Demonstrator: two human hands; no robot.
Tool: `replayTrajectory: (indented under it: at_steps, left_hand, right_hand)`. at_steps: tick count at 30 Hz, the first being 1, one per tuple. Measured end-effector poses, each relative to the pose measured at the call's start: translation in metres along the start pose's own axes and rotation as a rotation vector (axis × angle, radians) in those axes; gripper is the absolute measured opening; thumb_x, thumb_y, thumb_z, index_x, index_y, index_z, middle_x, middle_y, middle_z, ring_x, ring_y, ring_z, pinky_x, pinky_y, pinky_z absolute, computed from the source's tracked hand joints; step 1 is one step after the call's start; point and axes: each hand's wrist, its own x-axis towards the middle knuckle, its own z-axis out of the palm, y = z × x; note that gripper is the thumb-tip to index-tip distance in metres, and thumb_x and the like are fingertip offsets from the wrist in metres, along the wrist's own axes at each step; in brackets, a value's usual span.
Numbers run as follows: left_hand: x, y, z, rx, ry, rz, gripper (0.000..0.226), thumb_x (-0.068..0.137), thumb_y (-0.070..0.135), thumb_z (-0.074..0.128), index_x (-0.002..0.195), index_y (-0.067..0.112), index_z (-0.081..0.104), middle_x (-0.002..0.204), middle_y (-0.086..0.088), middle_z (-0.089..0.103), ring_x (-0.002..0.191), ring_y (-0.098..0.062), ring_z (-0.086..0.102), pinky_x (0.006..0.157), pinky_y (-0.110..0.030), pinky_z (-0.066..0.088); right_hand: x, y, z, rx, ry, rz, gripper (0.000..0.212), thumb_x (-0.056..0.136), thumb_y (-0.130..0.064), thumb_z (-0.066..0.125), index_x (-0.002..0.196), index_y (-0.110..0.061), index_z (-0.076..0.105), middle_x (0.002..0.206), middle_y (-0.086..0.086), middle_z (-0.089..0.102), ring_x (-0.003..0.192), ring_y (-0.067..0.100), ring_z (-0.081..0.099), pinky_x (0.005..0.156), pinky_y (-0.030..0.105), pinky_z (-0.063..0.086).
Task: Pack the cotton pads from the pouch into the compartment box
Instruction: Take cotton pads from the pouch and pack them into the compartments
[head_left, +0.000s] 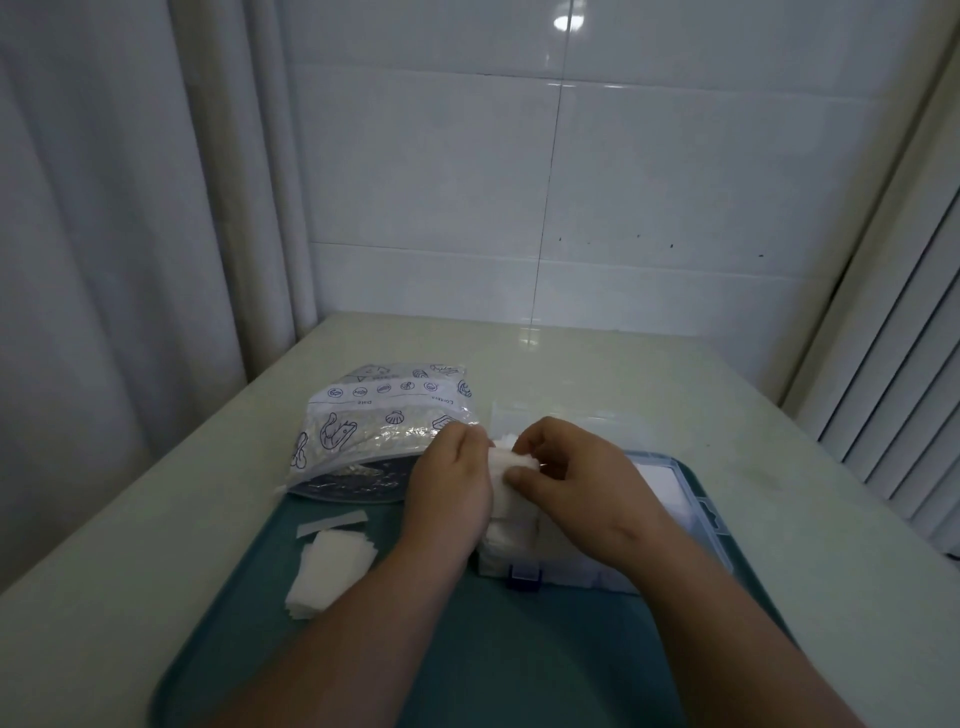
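A clear printed pouch (363, 431) lies on the table, its open mouth facing the teal tray (467, 649). The clear compartment box (587, 566) with a blue latch sits on the tray, its lid open behind. Both hands hold a stack of white cotton pads (506, 478) over the box's left end. My left hand (452, 488) grips the stack from the left side. My right hand (566, 467) pinches it from the right with thumb and fingers. A loose pile of cotton pads (327, 571) lies on the tray to the left.
A white strip (332, 522) lies on the tray above the loose pile. The cream table ends at a tiled wall behind, a curtain hangs on the left, and a slatted panel stands on the right.
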Motion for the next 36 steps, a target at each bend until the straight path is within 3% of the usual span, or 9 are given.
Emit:
replayTrajectory:
  at_steps: [5, 11, 16, 22, 26, 31, 36]
  left_hand:
    - [0.001, -0.004, 0.002, 0.103, 0.005, 0.075, 0.021, 0.096, 0.018, 0.046, 0.083, 0.014, 0.062, 0.079, 0.0, 0.061, 0.073, -0.014, 0.053, 0.063, -0.031, 0.039]
    - [0.0, -0.004, 0.002, 0.104, -0.004, 0.052, 0.028, 0.099, 0.023, 0.043, 0.082, 0.005, 0.056, 0.073, -0.007, 0.053, 0.069, -0.019, 0.045, 0.062, -0.034, 0.035]
    - [0.0, -0.003, 0.001, 0.085, -0.001, 0.023, 0.028, 0.098, 0.022, 0.043, 0.076, 0.007, 0.051, 0.072, -0.007, 0.051, 0.071, -0.022, 0.046, 0.064, -0.036, 0.035]
    - [-0.005, 0.009, 0.0, -0.15, -0.028, -0.074, 0.027, 0.096, 0.025, 0.045, 0.078, 0.011, 0.061, 0.078, -0.003, 0.06, 0.072, -0.017, 0.054, 0.065, -0.033, 0.039]
    - [-0.005, 0.005, 0.001, -0.1, -0.031, -0.044, 0.02, 0.095, 0.017, 0.045, 0.087, 0.008, 0.061, 0.084, -0.009, 0.06, 0.076, -0.02, 0.054, 0.063, -0.032, 0.038]
    - [0.0, -0.001, 0.0, -0.003, 0.042, -0.021, 0.023, 0.098, 0.02, 0.044, 0.089, 0.014, 0.064, 0.083, -0.001, 0.061, 0.076, -0.017, 0.054, 0.061, -0.031, 0.037]
    - [-0.002, 0.003, 0.001, -0.004, 0.031, -0.03, 0.028, 0.099, 0.023, 0.043, 0.084, 0.012, 0.064, 0.079, -0.001, 0.06, 0.072, -0.013, 0.052, 0.059, -0.03, 0.036]
  right_hand:
    - [0.001, 0.0, 0.002, -0.037, 0.029, -0.012, 0.004, 0.092, -0.031, 0.06, 0.089, -0.03, 0.057, 0.091, -0.01, 0.065, 0.085, 0.008, 0.061, 0.076, 0.028, 0.052]
    - [0.0, 0.001, -0.001, -0.053, -0.013, -0.032, 0.005, 0.092, -0.03, 0.059, 0.089, -0.033, 0.057, 0.093, -0.011, 0.066, 0.086, 0.007, 0.062, 0.079, 0.029, 0.054]
    - [-0.002, 0.001, -0.009, -0.062, -0.189, -0.013, 0.04, 0.073, -0.03, 0.078, 0.101, -0.043, 0.053, 0.104, -0.014, 0.063, 0.089, 0.004, 0.062, 0.083, 0.029, 0.055]
    - [-0.001, -0.002, -0.003, -0.044, -0.058, -0.046, 0.037, 0.079, -0.025, 0.075, 0.1, -0.039, 0.047, 0.095, -0.017, 0.062, 0.069, 0.002, 0.057, 0.065, 0.017, 0.046]
    - [-0.003, -0.005, -0.002, -0.021, -0.064, -0.082, 0.035, 0.079, -0.025, 0.073, 0.096, -0.043, 0.047, 0.093, -0.018, 0.061, 0.065, -0.004, 0.055, 0.06, 0.012, 0.043]
    - [-0.001, -0.003, -0.002, -0.045, -0.041, -0.065, 0.021, 0.085, -0.026, 0.068, 0.081, -0.041, 0.054, 0.098, -0.019, 0.061, 0.069, -0.001, 0.06, 0.063, 0.014, 0.043]
    - [-0.002, -0.005, -0.004, -0.095, -0.072, -0.07, 0.027, 0.077, -0.029, 0.077, 0.083, -0.04, 0.053, 0.086, -0.02, 0.06, 0.064, -0.005, 0.055, 0.059, 0.01, 0.039]
